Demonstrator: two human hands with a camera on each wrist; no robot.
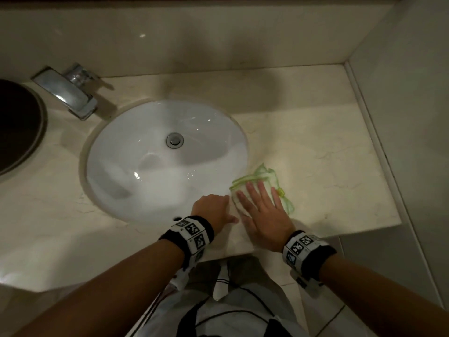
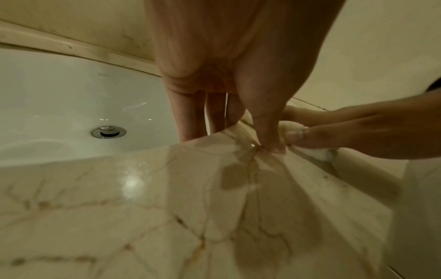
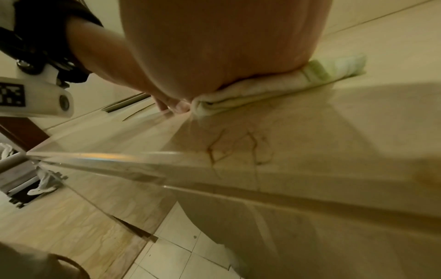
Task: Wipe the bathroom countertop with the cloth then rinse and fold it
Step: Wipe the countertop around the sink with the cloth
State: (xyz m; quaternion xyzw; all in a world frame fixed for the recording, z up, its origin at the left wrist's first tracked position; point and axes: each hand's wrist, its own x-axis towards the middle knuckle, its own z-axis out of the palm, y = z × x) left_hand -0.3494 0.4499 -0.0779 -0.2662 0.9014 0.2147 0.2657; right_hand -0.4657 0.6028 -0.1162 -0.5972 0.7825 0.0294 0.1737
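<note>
A folded white cloth (image 1: 264, 177) with green trim lies on the beige marble countertop (image 1: 315, 142), just right of the sink. My right hand (image 1: 261, 205) lies flat on top of it, fingers spread and straight, pressing it down; the right wrist view shows the palm (image 3: 214, 47) on the folded cloth (image 3: 262, 88). My left hand (image 1: 213, 206) stands beside the cloth's left edge. Its fingertips (image 2: 190, 130) and thumb rest on the counter at the sink's rim. In the left wrist view a bit of cloth (image 2: 315, 152) shows under the right hand (image 2: 369, 132).
The white oval sink (image 1: 145, 122) with a metal drain (image 1: 174, 140) fills the counter's middle. A chrome faucet (image 1: 70, 93) stands at the back left beside a dark round object (image 1: 17, 125). Walls close the back and right. The counter's front edge (image 1: 340, 229) is near my wrists.
</note>
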